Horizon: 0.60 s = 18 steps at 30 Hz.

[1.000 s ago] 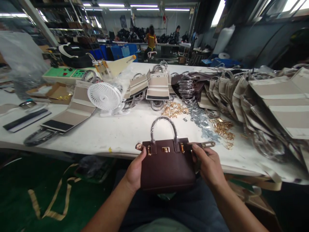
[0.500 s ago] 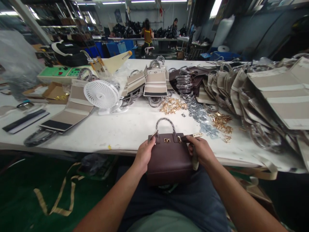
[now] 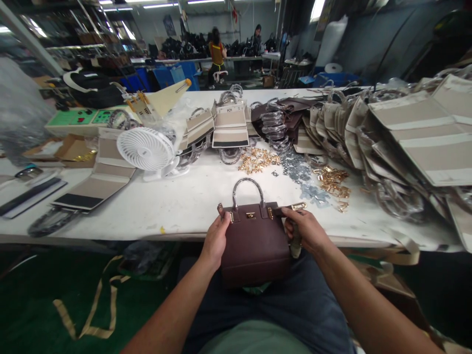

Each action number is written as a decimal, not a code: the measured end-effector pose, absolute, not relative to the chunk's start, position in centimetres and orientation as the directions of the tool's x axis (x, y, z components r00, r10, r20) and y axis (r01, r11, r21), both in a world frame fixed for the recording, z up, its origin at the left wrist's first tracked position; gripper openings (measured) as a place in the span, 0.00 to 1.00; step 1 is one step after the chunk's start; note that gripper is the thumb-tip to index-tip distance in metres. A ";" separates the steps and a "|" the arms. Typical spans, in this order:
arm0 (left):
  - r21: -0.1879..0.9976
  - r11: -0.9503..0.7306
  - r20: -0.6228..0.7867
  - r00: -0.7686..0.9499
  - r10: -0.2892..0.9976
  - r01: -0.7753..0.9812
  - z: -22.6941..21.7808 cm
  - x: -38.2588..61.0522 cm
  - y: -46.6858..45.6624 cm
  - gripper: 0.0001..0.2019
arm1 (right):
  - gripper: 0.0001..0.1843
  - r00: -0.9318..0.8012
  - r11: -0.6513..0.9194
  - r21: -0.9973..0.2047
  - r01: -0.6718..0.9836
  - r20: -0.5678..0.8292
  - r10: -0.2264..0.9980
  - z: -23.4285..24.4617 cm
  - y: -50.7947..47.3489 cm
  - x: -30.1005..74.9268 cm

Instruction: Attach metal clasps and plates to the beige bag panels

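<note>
A dark brown handbag [image 3: 254, 246] stands upright on my lap at the table's front edge. Its arched handle [image 3: 248, 181] is wrapped in clear film, and a gold clasp [image 3: 250, 215] sits at the top middle of its front. My left hand [image 3: 215, 241] grips the bag's upper left corner, thumb beside a gold loop; a short strap end sticks up there. At the upper right, my right hand [image 3: 306, 228] pinches a dark strap with a gold metal plate [image 3: 297, 206] at its end. The fingers below the strap are partly hidden.
Gold fittings [image 3: 258, 161] and small grey metal plates [image 3: 315, 193] lie beyond the bag. A white fan [image 3: 145, 150] stands to the left. Unfinished bag panels [image 3: 413, 142] are piled at right. Two people are in the background.
The view has turned slightly right. My left thumb has shifted at the bag's corner, and the gold loop and strap end there show more clearly. My right hand keeps its pinch.
</note>
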<state>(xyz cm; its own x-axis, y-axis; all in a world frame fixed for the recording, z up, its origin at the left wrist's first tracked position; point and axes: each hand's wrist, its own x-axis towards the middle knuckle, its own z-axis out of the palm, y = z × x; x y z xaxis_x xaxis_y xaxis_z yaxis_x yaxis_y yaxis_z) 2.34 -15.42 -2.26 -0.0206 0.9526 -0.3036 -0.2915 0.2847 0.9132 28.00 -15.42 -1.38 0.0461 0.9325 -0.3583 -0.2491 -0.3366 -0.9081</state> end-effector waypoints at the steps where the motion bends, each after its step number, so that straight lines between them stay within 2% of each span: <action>1: 0.921 0.268 -0.286 -0.023 0.958 -0.283 -2.3 2.3 -15.5 0.33 | 0.22 0.039 -0.323 -0.912 -0.252 -0.343 0.939 -1.4 -15.5 28.1; 9: 0.962 0.158 -0.170 -0.036 0.985 -0.223 -3.1 2.2 -16.0 0.30 | 0.26 -0.026 -0.280 -0.919 -0.277 -0.284 0.958 -1.5 -16.2 28.7; 14: 0.936 0.165 -0.177 -0.013 0.984 -0.311 -3.2 2.4 -16.4 0.30 | 0.26 -0.016 -0.287 -0.913 -0.288 -0.296 0.955 -1.7 -16.2 28.5; 18: 0.923 0.137 -0.157 -0.026 0.987 -0.359 -2.8 2.6 -17.3 0.28 | 0.27 0.057 -0.272 -0.931 -0.242 -0.293 0.954 -1.5 -16.9 28.2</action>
